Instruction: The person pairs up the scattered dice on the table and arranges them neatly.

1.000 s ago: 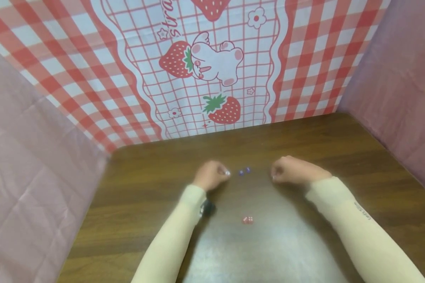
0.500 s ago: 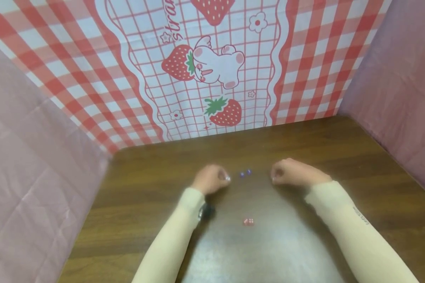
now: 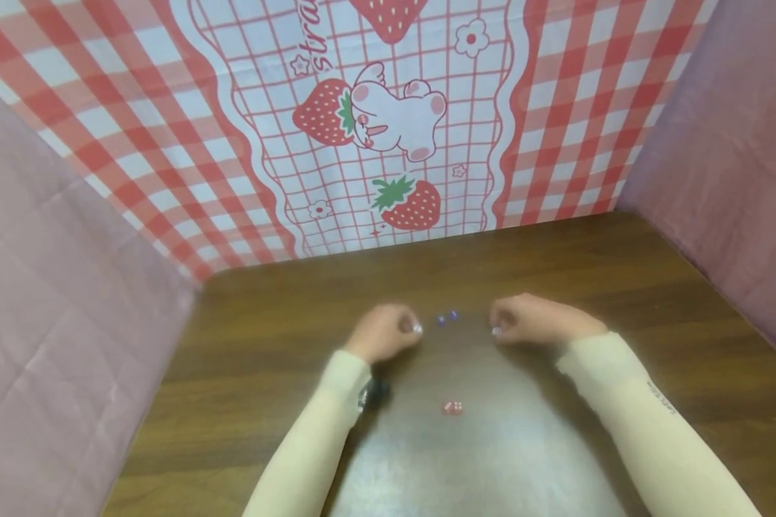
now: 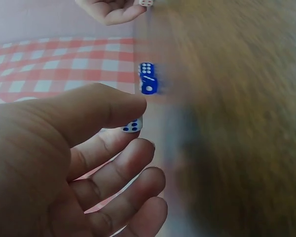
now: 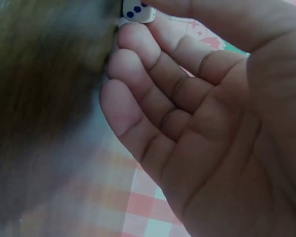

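My left hand (image 3: 384,332) pinches a white die (image 4: 132,125) with dark blue pips between thumb and index finger. Opposite it, my right hand (image 3: 537,319) holds another white die (image 5: 138,11) by its fingertips, partly cut off at the top of the right wrist view. Two blue dice (image 3: 447,317) with white pips lie on the table between the hands, nearer the left one. In the left wrist view these blue dice (image 4: 148,79) overlap, one showing six pips and the other a single pip. Closer to me, two red dice (image 3: 453,408) sit side by side.
The brown wooden table (image 3: 246,402) has a glossy glare near its front. A red-and-white checked strawberry cloth (image 3: 233,187) hangs along the back. Pink cloths flank it, one at the left (image 3: 58,323) and one at the right (image 3: 718,172).
Both hands keep their pinch on the white dice. The left hand has come slightly toward me, and the right hand has edged a little left. The blue and red dice stay in place.
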The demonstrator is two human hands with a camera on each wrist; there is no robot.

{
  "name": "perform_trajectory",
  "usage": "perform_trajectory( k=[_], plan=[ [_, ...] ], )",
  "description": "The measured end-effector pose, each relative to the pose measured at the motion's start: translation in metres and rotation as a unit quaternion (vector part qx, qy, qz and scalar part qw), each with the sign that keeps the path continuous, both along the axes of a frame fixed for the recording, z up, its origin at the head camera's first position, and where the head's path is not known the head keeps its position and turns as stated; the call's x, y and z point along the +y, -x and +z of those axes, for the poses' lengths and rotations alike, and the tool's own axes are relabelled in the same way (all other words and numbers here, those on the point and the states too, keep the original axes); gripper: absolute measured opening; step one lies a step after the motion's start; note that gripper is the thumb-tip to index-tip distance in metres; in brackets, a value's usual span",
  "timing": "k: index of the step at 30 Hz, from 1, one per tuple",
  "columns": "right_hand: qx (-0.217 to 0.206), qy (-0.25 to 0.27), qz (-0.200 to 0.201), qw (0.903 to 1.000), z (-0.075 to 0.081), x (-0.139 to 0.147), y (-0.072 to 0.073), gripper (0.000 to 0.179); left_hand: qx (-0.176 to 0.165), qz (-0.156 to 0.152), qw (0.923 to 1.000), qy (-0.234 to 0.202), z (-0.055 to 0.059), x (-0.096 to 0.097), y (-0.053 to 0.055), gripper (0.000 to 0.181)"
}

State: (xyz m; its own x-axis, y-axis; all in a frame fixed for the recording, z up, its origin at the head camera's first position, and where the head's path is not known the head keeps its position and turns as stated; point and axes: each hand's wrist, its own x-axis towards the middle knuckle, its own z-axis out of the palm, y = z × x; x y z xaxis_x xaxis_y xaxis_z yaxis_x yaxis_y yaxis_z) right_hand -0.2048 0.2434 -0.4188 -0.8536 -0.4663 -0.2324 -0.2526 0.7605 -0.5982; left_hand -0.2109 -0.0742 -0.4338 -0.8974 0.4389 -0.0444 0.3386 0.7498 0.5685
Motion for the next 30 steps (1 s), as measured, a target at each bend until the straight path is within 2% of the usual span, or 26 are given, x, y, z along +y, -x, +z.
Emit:
perform_trajectory(
  k=[8, 18, 25, 30],
  plan=[
    [0.025, -0.013, 0.022, 0.9994, 0.005, -0.002, 0.001, 0.015, 0.001, -0.003, 1.0000, -0.007, 0.011, 0.003, -0.005, 0.016],
    [0.040, -0.022, 0.028, 0.9986, 0.003, -0.003, 0.001, 0.013, 0.004, -0.012, 0.9999, -0.007, 0.015, 0.005, -0.008, 0.014],
    [0.058, -0.015, 0.002, 0.9982, 0.003, -0.005, 0.000, 0.012, 0.002, -0.017, 0.9998, -0.004, 0.016, 0.006, -0.009, 0.016],
    [0.072, -0.006, -0.001, 0.9974, 0.002, -0.006, 0.000, 0.013, 0.000, -0.015, 0.9998, -0.009, 0.015, 0.006, -0.008, 0.016]
  ],
)
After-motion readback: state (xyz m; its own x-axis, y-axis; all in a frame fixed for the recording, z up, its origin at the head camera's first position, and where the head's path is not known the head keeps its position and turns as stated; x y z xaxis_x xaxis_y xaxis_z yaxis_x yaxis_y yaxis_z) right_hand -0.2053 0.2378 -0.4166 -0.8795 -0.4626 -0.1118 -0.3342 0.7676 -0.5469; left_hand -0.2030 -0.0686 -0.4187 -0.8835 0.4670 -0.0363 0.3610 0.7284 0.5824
